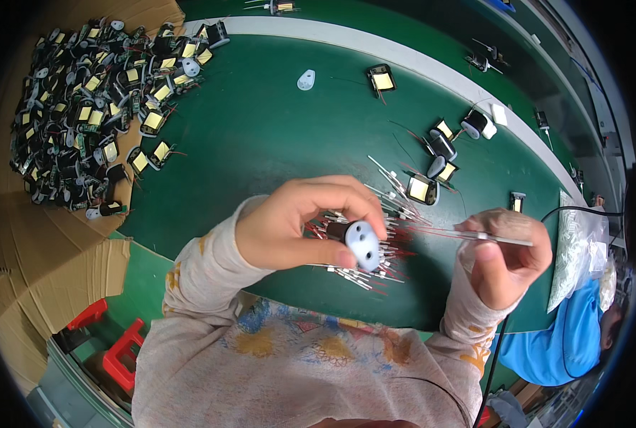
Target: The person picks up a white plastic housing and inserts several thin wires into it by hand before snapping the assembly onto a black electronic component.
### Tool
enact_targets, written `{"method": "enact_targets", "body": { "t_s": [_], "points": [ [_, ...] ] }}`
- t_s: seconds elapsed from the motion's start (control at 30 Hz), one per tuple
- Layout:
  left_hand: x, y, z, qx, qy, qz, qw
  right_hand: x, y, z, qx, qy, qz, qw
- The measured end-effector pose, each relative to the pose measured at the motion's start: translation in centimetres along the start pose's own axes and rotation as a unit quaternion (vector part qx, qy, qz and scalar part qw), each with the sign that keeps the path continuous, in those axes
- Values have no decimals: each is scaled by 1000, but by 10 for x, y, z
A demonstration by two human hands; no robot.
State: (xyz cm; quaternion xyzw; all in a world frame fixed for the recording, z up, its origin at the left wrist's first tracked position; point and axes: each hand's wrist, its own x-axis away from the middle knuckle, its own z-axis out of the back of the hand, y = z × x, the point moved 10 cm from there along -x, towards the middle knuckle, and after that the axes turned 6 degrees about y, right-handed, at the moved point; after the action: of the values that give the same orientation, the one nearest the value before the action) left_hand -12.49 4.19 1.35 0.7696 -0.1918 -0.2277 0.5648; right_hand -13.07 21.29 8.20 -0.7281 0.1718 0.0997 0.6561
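Observation:
Between thumb and fingers, my left hand [282, 225] grips a small black housing with a pale oval cap [361, 247]; dark holes show in the cap, which is turned up and to the right. My right hand [514, 257] is closed on a thin white strip with red wire leads [509, 240], pinched at a small white connector. The leads stretch left toward the housing; whether they join it I cannot tell. Under and beside my left hand lies a loose pile of similar wired white strips [357, 277], partly hidden by the hand.
A cardboard box [82, 264] at left holds a heap of black housings [82, 114] with yellow pads. Several more housings [421, 189] lie on the green table [246, 107], beside a loose pale cap [306, 79]. Plastic bags [575, 250] and a person's blue sleeve [561, 342] are at right.

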Motion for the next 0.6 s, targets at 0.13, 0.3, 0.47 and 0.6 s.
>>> {"method": "enact_targets", "body": {
  "t_s": [0.13,0.3,0.47,0.6],
  "points": [
    [-1,8,0,-142,75,-77,984,8,-16,-9,57,-31,67,996],
    [2,22,-2,-229,119,-153,954,14,-19,-19,97,-65,85,989],
    [4,26,-3,-246,124,-183,944,14,-27,-29,130,-118,126,976],
    [7,29,-4,-258,131,-214,933,15,-26,-30,136,-120,124,976]
  ]
}}
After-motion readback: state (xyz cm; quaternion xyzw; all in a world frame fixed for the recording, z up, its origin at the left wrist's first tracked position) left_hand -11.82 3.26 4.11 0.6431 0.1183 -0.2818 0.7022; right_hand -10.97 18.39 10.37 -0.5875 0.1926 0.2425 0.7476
